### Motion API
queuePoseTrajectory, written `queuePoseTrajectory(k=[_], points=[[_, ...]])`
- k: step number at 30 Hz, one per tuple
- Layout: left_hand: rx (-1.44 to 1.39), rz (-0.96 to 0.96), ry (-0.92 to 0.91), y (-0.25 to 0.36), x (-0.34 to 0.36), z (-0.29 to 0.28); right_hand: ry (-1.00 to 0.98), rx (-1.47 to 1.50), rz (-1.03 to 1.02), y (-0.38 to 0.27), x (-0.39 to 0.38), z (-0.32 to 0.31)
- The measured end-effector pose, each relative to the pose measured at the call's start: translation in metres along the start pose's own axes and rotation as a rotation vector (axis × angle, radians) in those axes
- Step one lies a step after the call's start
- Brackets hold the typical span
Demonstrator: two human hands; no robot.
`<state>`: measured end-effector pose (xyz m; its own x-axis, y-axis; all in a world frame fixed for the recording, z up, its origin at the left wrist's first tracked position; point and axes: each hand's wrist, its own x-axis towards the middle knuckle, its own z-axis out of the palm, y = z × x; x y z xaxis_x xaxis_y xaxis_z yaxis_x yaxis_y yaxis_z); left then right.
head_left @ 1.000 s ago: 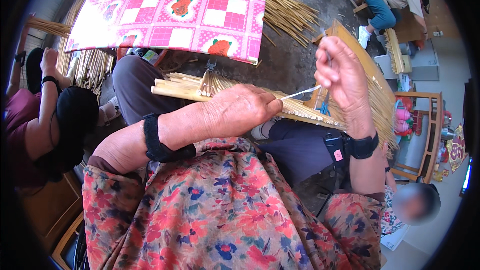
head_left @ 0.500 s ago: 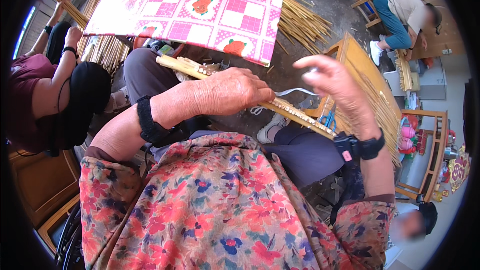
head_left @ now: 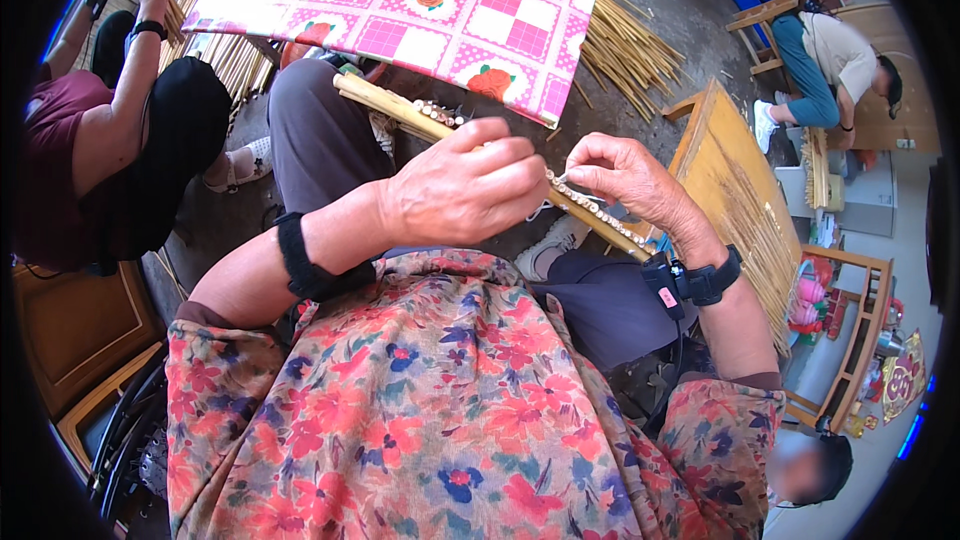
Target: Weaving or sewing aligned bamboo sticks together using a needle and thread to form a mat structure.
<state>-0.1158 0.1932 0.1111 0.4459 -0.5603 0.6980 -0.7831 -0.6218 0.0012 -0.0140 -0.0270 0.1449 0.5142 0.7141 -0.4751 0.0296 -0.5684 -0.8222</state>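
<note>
A long bamboo pole lies slantwise across my lap, from my left knee down to the right. Along its right half runs a row of small pale round stalk ends. My left hand is closed over the pole's middle, its fingers curled; what they grip is hidden. Just right of it, my right hand pinches thumb and forefinger together at the row, on what looks like a thin white cord. More stalk ends show beyond my left hand.
A table with a pink checked cloth stands ahead. Loose stalks lie beyond it. A wooden board with thin stalks on it is at right. One person sits close at left; another bends over at far right.
My right hand has come down and left from its raised, spread position to a pinch at the row. My left hand has curled its fingers and shifted slightly left.
</note>
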Motion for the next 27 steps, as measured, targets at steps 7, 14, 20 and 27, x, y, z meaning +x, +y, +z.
queuePoseTrajectory(k=[7,14,20,27], points=[[-0.966,-1.035,-0.361,0.025,-0.015,-0.003,0.094,0.066,0.033,0.000,0.003,0.003],[-1.510,-1.480,-0.296,0.025,-0.008,0.023,0.142,0.021,-0.033,0.003,0.002,0.009],[-1.610,-1.408,-0.351,0.016,-0.025,0.016,0.219,-0.099,-0.051,0.008,-0.005,0.011],[-1.596,-1.151,-0.766,0.016,-0.010,-0.004,0.250,-0.041,-0.086,0.009,-0.005,0.013]])
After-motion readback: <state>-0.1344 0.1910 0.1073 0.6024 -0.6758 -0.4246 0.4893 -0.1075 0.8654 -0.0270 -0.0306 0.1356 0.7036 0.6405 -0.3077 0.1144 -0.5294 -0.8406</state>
